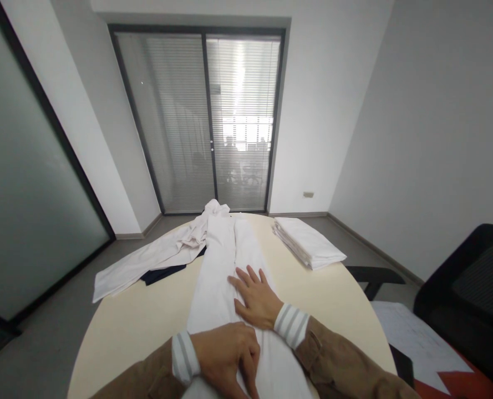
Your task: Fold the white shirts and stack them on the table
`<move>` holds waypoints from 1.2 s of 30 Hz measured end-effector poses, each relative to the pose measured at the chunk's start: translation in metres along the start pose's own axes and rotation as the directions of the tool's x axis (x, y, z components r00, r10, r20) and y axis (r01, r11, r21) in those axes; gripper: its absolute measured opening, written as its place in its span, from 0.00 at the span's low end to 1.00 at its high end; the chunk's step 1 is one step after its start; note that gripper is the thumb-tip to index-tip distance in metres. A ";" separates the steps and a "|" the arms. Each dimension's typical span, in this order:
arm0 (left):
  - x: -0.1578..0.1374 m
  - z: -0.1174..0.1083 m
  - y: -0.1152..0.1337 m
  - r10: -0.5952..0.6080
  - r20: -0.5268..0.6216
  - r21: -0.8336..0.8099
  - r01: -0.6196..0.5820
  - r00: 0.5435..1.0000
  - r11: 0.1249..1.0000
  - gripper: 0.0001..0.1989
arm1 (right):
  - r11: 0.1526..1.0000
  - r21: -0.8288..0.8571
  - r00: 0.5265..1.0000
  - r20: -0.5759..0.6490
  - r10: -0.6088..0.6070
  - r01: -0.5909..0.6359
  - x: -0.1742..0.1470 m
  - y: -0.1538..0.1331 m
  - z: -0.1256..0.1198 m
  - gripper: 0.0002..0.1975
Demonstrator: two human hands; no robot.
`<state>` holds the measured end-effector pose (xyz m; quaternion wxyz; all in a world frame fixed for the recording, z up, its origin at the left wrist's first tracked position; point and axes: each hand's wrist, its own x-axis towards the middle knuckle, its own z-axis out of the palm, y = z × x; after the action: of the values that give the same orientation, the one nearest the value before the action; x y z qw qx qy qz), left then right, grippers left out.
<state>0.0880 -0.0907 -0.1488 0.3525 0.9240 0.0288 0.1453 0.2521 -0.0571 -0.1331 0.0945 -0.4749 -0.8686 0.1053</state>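
A long white garment (218, 266) lies spread along the middle of the round table, with a seam or fold line running down its length. My right hand (257, 299) rests flat on it, palm down and fingers spread. Closer to me, my left hand (227, 354) is bent over the same cloth. Its fingers curl downward and appear to pinch the fabric; the fingertips are partly cut off by the bottom of the view.
The pale round table (150, 327) holds a rumpled white garment (154, 260) at left, over dark navy cloth (163, 274). A folded white stack (308, 241) lies at right. A black chair (466, 305) and papers (416, 332) are beyond the right edge.
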 end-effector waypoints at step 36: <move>-0.020 -0.040 -0.050 -0.346 -0.635 0.435 0.689 0.691 0.580 0.21 | 0.999 -0.016 0.999 -0.004 -0.048 0.048 0.027 0.066 -0.007 0.26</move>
<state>0.0594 -0.0312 -0.1585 0.0199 0.8642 0.4428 0.2379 0.2926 0.0005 -0.1426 0.0954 -0.4548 -0.8804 0.0952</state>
